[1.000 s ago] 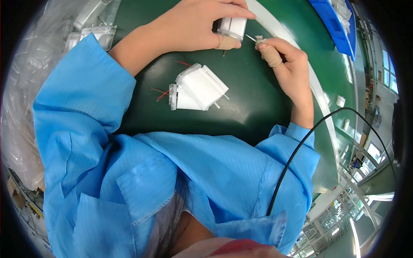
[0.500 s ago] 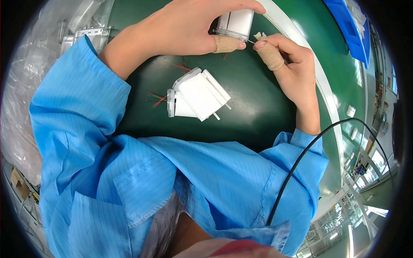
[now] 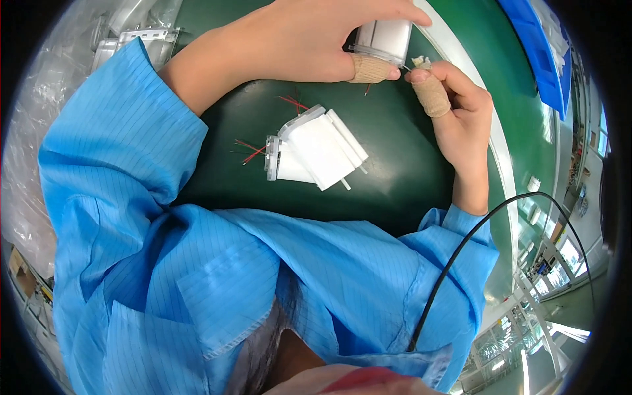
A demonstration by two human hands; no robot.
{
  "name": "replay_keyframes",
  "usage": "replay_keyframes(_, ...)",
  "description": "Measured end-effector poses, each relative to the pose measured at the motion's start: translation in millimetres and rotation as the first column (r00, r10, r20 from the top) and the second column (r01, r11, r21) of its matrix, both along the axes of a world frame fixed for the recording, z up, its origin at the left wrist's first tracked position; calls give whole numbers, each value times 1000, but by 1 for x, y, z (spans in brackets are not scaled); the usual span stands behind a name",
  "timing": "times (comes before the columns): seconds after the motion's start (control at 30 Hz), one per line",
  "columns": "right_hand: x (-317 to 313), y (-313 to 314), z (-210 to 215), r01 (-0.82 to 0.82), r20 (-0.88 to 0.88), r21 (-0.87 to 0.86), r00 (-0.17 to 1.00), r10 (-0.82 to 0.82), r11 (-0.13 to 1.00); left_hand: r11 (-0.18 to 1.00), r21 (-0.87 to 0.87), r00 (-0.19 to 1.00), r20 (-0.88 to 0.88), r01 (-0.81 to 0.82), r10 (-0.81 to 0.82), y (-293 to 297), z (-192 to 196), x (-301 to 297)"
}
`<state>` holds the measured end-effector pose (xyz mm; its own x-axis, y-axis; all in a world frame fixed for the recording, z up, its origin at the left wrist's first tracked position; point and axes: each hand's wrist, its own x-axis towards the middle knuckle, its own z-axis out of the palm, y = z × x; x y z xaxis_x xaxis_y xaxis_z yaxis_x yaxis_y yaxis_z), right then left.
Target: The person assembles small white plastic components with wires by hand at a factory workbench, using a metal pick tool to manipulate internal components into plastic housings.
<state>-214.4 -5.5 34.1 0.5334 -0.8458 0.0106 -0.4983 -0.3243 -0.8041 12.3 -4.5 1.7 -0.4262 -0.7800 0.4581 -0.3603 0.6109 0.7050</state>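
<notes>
1. Left hand [image 3: 316, 41] is gripping a white block [image 3: 390, 41] near the far side of the tabletop [image 3: 408, 174], with the wrapped thumb along its clear end cap [image 3: 378, 56]. I'd hold it firm but not squeeze that clear part; it looks like it could crack.

2. Right hand [image 3: 461, 112] has a thin piece [image 3: 407, 68] pinched at the fingertips, right by the cap's corner. Can't tell if it's touching the block or what it is exactly. A short pinch near the tip should give better control than a long one.

3. Both thumbs have tan wraps, which probably dull the feel a bit, so go gently and let your eyes guide you.

4. Watch the red wire [image 3: 367, 90] under the left thumb: don't pin or tug it.

5. Two more blocks, an upper one [image 3: 322, 148] overlapping a lower one [image 3: 294, 166], lie nearer the body. Mind their loose red leads [image 3: 250, 153] with your left forearm.
</notes>
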Motion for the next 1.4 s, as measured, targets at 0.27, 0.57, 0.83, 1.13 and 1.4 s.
replay_keyframes(0.27, 1, 1, 4, -9, 7, -78, 1000, 9, 997, 978, 88, 976, -131, 187, -175, 1, 24, 13)
replay_keyframes(0.57, 7, 0, 8, -28, -55, -130, 998, 21, 991, 984, 42, 983, -74, 174, -170, -1, 23, 15)
replay_keyframes(0.83, 11, 1, 11, -33, -59, -152, 998, 24, 988, 985, 10, 983, -53, 174, -173, -2, 23, 15)
replay_keyframes(1.13, 16, 9, 20, -39, -146, -208, 989, 8, 977, 986, -26, 986, -6, 165, -165, 0, 26, 13)
replay_keyframes(1.4, 17, 16, 17, 70, -208, -179, 972, -107, 981, 985, -111, 991, 37, 132, -129, -4, 19, 0)
